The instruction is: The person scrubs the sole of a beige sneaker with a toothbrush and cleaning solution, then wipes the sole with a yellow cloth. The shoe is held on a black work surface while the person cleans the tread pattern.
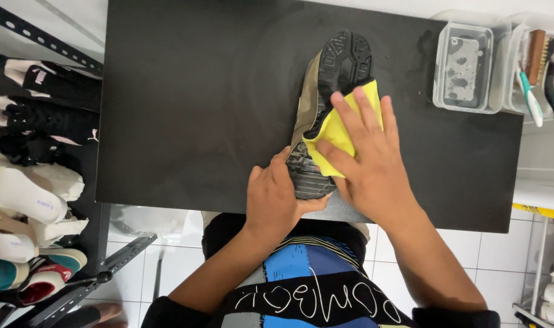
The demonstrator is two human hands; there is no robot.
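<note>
Shoe (325,91) lying sole-up on black counter (198,103).
Left hand (277,197) is clasping its heel; right hand (365,161) is pressing yellow cloth (340,124) flat, fingers spread.

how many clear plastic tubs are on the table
2, both at the table's far right corner: one tub holding murky water, and beside it, further right, a tub holding brushes, partly cut off by the frame edge; more may lie beyond.

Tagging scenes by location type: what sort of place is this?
Probably a shoe-cleaning workstation, perhaps a small home workshop. A sneaker lies sole-up on a black table, wiped with a yellow cloth; brushes sit in a clear tub; a rack of shoes stands alongside.
</note>
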